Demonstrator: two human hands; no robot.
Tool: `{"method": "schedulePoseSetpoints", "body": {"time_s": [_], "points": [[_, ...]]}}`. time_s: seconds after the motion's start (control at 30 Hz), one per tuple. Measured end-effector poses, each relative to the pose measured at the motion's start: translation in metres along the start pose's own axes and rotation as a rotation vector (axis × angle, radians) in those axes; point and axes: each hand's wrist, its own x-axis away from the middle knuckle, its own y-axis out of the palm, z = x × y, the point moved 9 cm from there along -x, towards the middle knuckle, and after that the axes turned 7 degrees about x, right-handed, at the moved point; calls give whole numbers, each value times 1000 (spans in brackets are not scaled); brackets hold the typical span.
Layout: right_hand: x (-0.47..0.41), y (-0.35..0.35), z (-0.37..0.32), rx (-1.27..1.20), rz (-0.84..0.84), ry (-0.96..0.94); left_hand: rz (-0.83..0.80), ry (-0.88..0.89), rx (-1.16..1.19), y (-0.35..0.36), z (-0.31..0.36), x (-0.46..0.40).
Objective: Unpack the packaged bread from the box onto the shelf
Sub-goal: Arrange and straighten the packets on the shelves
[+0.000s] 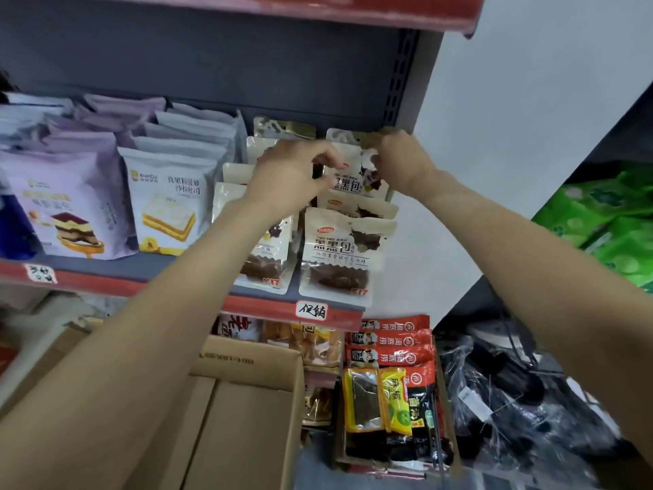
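Both hands on one bread pack [353,171] standing in the right row on the shelf [148,268]. Left hand [293,171] and right hand [399,160] grip pinching its top. Box [247,394] open below.

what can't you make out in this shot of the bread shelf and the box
- Head view: the cardboard box floor is hidden by its flaps and the left arm, so any bread left inside cannot be told.
- The left hand and right hand are motion-blurred; their exact grip on the bread pack is unclear.
- Rear packs in the row are covered by the front packs.
- The purple bags are cut by the left edge.
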Motion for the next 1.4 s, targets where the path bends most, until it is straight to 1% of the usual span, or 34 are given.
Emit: {"method": "schedulePoseSetpoints", "body": {"time_s": [0.07, 0.1, 0.13, 0.2, 0.27, 0.37, 0.5, 0.63, 0.77, 0.8, 0.83, 0.9, 0.97, 1.1, 1.2, 1.3, 1.4], "points": [[-12, 8, -1, 185, -72, 29, -236, -80, -78, 16, -10, -12], [-16, 10, 0, 225, -92, 54, -312, -101, -126, 22, -14, -13], [-18, 12, 2, 235, -106, 84, -338, -103, -170, 25, -16, -15], [-21, 14, 3, 213, -121, 119, -287, -79, -263, 23, -16, -18], [-22, 12, -1, 204, -99, 90, -176, -51, -333, 18, -13, -17], [-17, 9, -9, 228, -25, -5, -58, -34, -352, 11, -12, -16], [-9, 18, 3, 146, -3, -13, 2, -35, -344, 9, -18, -15], [-6, 17, 6, 76, -10, -50, 20, -38, -324, 10, -20, -15], [-8, 15, 0, 153, -120, -72, 7, -55, -265, 14, -24, -14], [-9, 10, -1, 163, -103, -63, 4, -67, -233, 14, -26, -14], [-11, 2, -2, 167, -51, -46, 4, -71, -214, 14, -28, -13], [-18, -14, -1, 145, 89, -18, -1, -46, -239, 15, -28, -13], [-30, -16, -2, 113, 136, -25, -3, 0, -285, 17, -29, -13], [-50, 8, -5, 92, 12, -33, 4, 42, -242, 18, -39, -14], [-54, 22, -4, 114, -29, -52, -3, 54, -223, 20, -44, -17], [-51, 27, -10, 119, -25, -113, 0, 64, -228, 20, -45, -19], [-49, 23, -12, 60, 29, -138, 7, 54, -232, 20, -45, -19]]}}
